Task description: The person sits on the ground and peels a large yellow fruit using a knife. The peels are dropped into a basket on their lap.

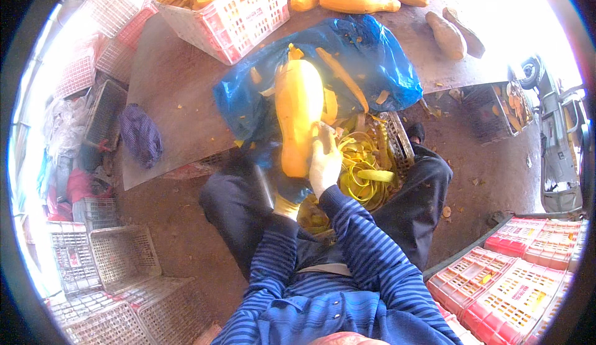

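A long butternut squash (298, 112), its surface smooth and yellow-orange, is held lengthwise over my lap. My left hand (286, 205), in a pale glove, is at its near end; the fingers are largely hidden beneath. Against the squash's right side, my gloved right hand (326, 161) has its fingers curled round a small tool, mostly hidden, perhaps a peeler. A blue plastic sheet (396, 72) spreads under the far end, with a long peel strip (344, 79) lying on it. Between my knees, a plastic crate (399, 135) holds curled yellow-green peels (365, 177).
A red-and-white crate (253, 16) of cut squash stands on the brown board (186, 93), beside several peeled squashes (358, 0) and two tan unpeeled ones (446, 35). A purple mesh bundle (140, 135) lies left. Stacked crates (507, 293) flank me right, others (125, 256) left.
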Motion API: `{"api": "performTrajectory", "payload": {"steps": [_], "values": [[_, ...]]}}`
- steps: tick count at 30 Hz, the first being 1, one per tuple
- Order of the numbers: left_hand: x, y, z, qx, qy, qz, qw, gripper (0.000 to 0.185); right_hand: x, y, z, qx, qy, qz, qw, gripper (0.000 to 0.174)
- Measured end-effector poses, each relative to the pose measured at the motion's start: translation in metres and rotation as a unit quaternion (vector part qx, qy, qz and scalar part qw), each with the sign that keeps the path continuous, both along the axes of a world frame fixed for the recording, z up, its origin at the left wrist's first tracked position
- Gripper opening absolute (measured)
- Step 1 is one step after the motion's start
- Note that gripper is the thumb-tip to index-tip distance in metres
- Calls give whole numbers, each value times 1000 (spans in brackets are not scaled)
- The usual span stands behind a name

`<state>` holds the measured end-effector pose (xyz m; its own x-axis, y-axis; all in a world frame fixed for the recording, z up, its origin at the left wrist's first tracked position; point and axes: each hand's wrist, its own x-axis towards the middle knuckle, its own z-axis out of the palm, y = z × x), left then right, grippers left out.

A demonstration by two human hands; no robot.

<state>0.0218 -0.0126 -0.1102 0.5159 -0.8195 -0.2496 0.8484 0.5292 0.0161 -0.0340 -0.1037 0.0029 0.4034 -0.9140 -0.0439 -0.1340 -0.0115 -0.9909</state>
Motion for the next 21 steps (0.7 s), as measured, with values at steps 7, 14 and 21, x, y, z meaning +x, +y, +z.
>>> {"api": "performTrajectory", "payload": {"steps": [7,14,21], "values": [[-14,3,24,-24,3,-91,996,68,-25,-20,-18,187,-80,-13,979,41],[-23,-7,30,-103,88,-106,985,74,-30,-28,-28,214,-90,-11,973,41],[-26,-8,30,-49,78,-111,990,74,-25,-38,-21,72,-107,-13,992,44]]}}
